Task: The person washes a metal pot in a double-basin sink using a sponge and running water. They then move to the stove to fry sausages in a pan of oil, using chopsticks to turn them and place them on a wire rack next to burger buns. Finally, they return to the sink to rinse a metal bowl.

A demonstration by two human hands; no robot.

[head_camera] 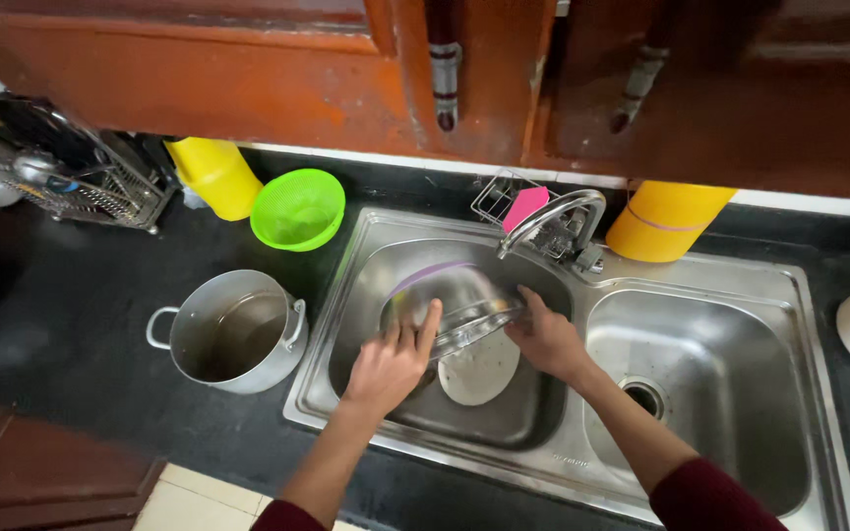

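Note:
A steel bowl (450, 295) is tilted on its side in the left basin of a double steel sink (563, 442). My left hand (391, 362) presses flat against the bowl's outer side, fingers spread. My right hand (546, 337) grips the bowl's rim on the right. Under the bowl lies a white plate (484, 374) on the basin floor. The curved tap (553, 216) arches over the bowl's upper right.
A large steel pot (233, 329) stands on the dark counter left of the sink. Behind it are a green colander (297, 208) and a yellow container (216, 177). A wire rack with a pink sponge (523, 205) and a yellow roll (666, 221) sit behind the tap. A dish rack (100, 187) is far left.

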